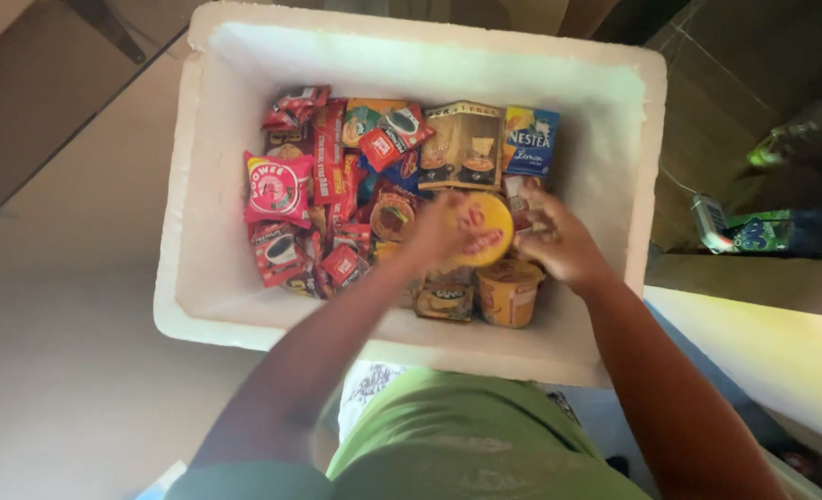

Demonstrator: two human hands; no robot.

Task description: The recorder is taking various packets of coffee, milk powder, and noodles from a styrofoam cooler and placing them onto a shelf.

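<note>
I see both hands low in the middle of the frame, inside a white foam box (207, 185) packed with snack and drink sachets. My left hand (434, 231) is closed around a round yellow cup (485, 227) with a foil lid, fingers wrapping its left rim; the cup sits just above centre-right of the box floor. My right hand (559, 243) is beside it with fingers curled, touching or nearly touching the cup's right edge; motion blur stops me from telling whether it grips anything.

I judge the cup light, with thin plastic walls that give under a hard squeeze, and a smooth, somewhat slippery lid that could dent or peel. The best hold looks like the stiffer rim, thumb opposite fingers, not the lid face. A second yellow cup (508, 292) stands just below it, and red sachets (323, 185) fill the left half of the box.
</note>
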